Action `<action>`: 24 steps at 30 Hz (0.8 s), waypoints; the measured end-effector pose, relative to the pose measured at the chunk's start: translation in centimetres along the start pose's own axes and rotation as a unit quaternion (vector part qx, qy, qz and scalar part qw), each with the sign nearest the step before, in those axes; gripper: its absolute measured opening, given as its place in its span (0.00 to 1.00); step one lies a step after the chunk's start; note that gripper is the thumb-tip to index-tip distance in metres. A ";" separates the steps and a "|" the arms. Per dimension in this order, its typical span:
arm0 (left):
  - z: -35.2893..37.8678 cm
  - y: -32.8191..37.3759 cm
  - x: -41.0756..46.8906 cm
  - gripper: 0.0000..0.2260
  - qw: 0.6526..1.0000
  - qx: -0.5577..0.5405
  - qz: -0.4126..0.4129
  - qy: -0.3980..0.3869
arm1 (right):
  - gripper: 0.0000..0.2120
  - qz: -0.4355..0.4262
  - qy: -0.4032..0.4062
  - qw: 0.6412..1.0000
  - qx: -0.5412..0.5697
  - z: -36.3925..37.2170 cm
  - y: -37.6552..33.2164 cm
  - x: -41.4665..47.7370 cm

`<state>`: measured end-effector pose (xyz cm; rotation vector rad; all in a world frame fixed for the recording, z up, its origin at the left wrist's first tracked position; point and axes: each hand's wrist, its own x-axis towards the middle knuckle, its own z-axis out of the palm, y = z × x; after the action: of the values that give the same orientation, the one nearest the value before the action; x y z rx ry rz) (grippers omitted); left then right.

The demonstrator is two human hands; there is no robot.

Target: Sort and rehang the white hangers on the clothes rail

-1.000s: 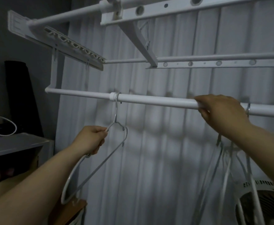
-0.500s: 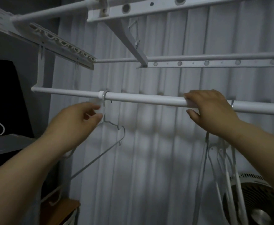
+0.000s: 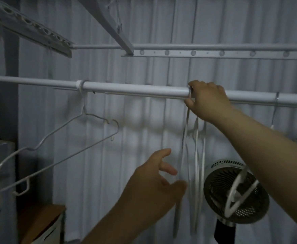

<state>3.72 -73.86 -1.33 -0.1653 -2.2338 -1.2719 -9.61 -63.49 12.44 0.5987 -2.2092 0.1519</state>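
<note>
A white clothes rail (image 3: 135,89) runs across the view. One white hanger (image 3: 43,150) hangs tilted from the rail's joint collar at the left, free of both hands. My right hand (image 3: 207,103) grips the hooks of a bunch of white hangers (image 3: 195,155) at the rail; they dangle edge-on below it. My left hand (image 3: 154,184) is in mid-air below the rail with its fingers spread, just left of the bunch and holding nothing. Another white hanger (image 3: 239,192) shows under my right forearm, and a further hook (image 3: 276,97) sits on the rail at the far right.
A round fan (image 3: 216,191) stands behind the hanger bunch at lower right. A drying rack with perforated bars (image 3: 197,52) spans overhead. White curtains cover the wall behind. A wooden shelf (image 3: 38,221) and a grey surface lie at lower left.
My left hand let go of the left hanger and moved down and right toward the bunch. My right hand stays on the hooks at the rail. The view has shifted rightward and downward.
</note>
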 end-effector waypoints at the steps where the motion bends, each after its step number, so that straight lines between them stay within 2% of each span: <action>1: 0.2 -0.2 -0.1 0.27 1.000 0.011 0.002 -0.003 | 0.22 -0.001 0.006 1.000 -0.005 0.1 0.0 0.0; 4: 0.8 -0.7 -0.5 0.32 0.999 0.015 -0.006 -0.032 | 0.20 0.000 0.027 1.000 -0.002 0.5 -0.2 0.0; 11: 3.5 -1.5 -2.2 0.36 0.997 0.018 -0.061 -0.046 | 0.20 -0.001 0.038 0.999 -0.016 1.3 -0.7 0.0; 14: 4.7 -2.0 -2.5 0.43 0.997 0.052 -0.026 -0.044 | 0.20 -0.003 0.038 0.999 -0.016 1.6 -0.9 0.0; 16: 5.4 -2.7 -2.5 0.39 0.998 0.047 0.006 -0.036 | 0.20 -0.005 0.040 0.999 -0.015 1.6 -0.9 0.1; 18: 5.8 -3.2 -2.3 0.30 1.000 0.000 0.017 -0.025 | 0.20 -0.007 0.040 0.999 -0.013 1.6 -0.8 0.1; 21: 5.8 -3.3 -1.8 0.17 0.995 -0.098 -0.017 -0.013 | 0.22 -0.011 0.042 0.999 -0.012 1.6 -0.7 -0.1; 24: 6.1 -2.8 -1.6 0.25 0.990 -0.134 -0.033 -0.029 | 0.23 -0.015 0.041 0.999 -0.018 1.6 -0.6 0.0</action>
<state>1.55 -70.10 -6.64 -0.2347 -2.1228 -1.6209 -10.42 -64.43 11.34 0.5952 -2.1195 0.1192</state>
